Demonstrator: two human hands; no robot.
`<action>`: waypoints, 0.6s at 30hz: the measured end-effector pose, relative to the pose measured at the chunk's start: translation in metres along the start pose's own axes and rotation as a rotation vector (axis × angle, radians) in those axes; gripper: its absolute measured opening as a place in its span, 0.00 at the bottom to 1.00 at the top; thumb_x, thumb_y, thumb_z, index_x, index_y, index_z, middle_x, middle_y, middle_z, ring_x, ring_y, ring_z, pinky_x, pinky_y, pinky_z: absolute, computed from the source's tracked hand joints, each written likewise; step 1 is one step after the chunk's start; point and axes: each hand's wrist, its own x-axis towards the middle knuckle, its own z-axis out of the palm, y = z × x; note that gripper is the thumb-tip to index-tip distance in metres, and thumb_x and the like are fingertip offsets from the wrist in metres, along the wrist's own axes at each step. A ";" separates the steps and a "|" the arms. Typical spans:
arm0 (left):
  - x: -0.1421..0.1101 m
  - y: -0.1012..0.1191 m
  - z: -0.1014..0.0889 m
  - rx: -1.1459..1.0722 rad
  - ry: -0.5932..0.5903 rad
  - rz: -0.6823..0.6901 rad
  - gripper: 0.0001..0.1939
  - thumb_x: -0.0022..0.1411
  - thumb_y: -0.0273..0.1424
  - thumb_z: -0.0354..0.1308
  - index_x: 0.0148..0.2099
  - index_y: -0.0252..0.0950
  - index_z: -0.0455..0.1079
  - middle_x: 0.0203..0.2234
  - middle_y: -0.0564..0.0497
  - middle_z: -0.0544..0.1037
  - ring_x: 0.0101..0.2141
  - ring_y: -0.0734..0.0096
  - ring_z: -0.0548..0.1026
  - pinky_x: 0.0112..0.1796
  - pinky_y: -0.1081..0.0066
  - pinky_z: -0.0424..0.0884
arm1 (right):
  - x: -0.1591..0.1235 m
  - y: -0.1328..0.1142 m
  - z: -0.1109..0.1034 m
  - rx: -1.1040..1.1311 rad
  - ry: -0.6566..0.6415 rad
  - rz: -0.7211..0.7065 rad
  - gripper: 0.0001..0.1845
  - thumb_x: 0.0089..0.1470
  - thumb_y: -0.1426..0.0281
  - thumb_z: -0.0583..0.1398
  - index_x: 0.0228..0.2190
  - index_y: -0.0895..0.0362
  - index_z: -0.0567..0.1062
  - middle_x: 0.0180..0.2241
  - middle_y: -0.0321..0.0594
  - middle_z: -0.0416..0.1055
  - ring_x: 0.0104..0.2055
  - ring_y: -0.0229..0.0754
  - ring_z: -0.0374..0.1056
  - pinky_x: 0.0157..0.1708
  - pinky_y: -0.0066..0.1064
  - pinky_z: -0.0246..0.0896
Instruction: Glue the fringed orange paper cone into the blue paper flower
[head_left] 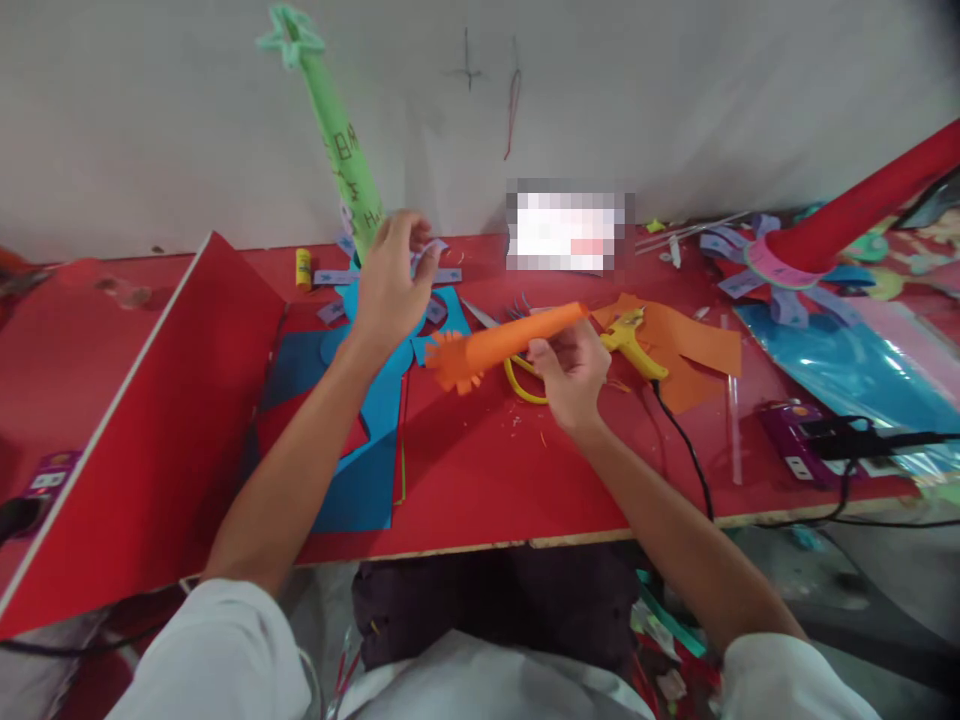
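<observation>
My right hand (574, 370) is closed around the narrow end of a rolled orange paper tube (517, 336). The tube slants left over the table, and its far end is cut into small spread flaps. Fingers curled, my left hand (397, 285) is raised beside the base of a green tube (341, 140). A light purple patterned paper strip (436, 246) shows between its thumb and fingers. The green tube leans upright with a pale green star on top and lettering down its side. Under the orange tube lie yellow-handled scissors (523, 388), partly covered.
A yellow glue gun (634, 343) rests by orange paper (686, 345), its cord crossing the front edge. Blue sheets (356, 500) and a standing red board (161, 400) are at left. A glue stick (303, 269) stands behind. A red tube (862, 215) and a purple power strip (799, 450) are at right.
</observation>
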 end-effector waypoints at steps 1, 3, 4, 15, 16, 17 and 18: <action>-0.003 0.010 -0.001 -0.017 0.016 0.037 0.22 0.75 0.58 0.63 0.55 0.48 0.73 0.52 0.48 0.81 0.52 0.57 0.78 0.54 0.52 0.74 | 0.001 0.000 0.000 -0.011 0.053 -0.004 0.19 0.67 0.47 0.69 0.46 0.48 0.80 0.32 0.35 0.74 0.29 0.40 0.70 0.28 0.34 0.72; -0.011 0.032 -0.004 -0.119 -0.060 0.078 0.19 0.79 0.55 0.59 0.59 0.49 0.74 0.53 0.47 0.82 0.56 0.55 0.80 0.57 0.52 0.77 | 0.003 -0.002 0.000 -0.038 0.116 -0.006 0.22 0.65 0.45 0.69 0.44 0.50 0.79 0.30 0.34 0.72 0.29 0.40 0.70 0.28 0.33 0.70; -0.017 0.042 -0.004 -0.197 -0.145 0.076 0.20 0.80 0.55 0.58 0.61 0.49 0.73 0.54 0.46 0.83 0.56 0.56 0.82 0.58 0.52 0.78 | 0.004 -0.003 0.002 -0.050 0.121 0.002 0.23 0.65 0.44 0.69 0.44 0.50 0.79 0.31 0.34 0.73 0.30 0.40 0.70 0.28 0.33 0.70; -0.112 0.020 0.034 -0.353 -0.436 -0.191 0.42 0.71 0.56 0.69 0.76 0.42 0.64 0.64 0.39 0.81 0.61 0.46 0.82 0.61 0.50 0.81 | 0.021 -0.012 0.002 -0.080 -0.437 0.006 0.27 0.71 0.44 0.64 0.60 0.47 0.78 0.42 0.39 0.81 0.38 0.43 0.77 0.41 0.36 0.76; -0.116 0.017 0.035 -0.340 -0.429 -0.200 0.41 0.72 0.57 0.67 0.76 0.41 0.64 0.64 0.39 0.81 0.61 0.47 0.82 0.62 0.50 0.81 | 0.022 -0.009 0.000 -0.083 -0.469 -0.017 0.28 0.70 0.44 0.65 0.61 0.47 0.77 0.46 0.41 0.82 0.41 0.44 0.78 0.45 0.38 0.78; -0.120 0.014 0.036 -0.312 -0.430 -0.198 0.40 0.74 0.57 0.65 0.76 0.41 0.64 0.65 0.39 0.80 0.62 0.47 0.82 0.63 0.50 0.80 | 0.022 -0.005 0.000 -0.081 -0.497 -0.038 0.31 0.69 0.43 0.65 0.63 0.46 0.76 0.52 0.43 0.82 0.46 0.46 0.79 0.50 0.41 0.79; -0.122 0.013 0.035 -0.271 -0.436 -0.187 0.39 0.75 0.58 0.63 0.76 0.41 0.65 0.67 0.39 0.79 0.64 0.47 0.81 0.64 0.50 0.79 | 0.021 0.000 0.000 -0.075 -0.521 -0.051 0.34 0.68 0.41 0.66 0.65 0.46 0.75 0.57 0.45 0.81 0.52 0.50 0.80 0.55 0.44 0.79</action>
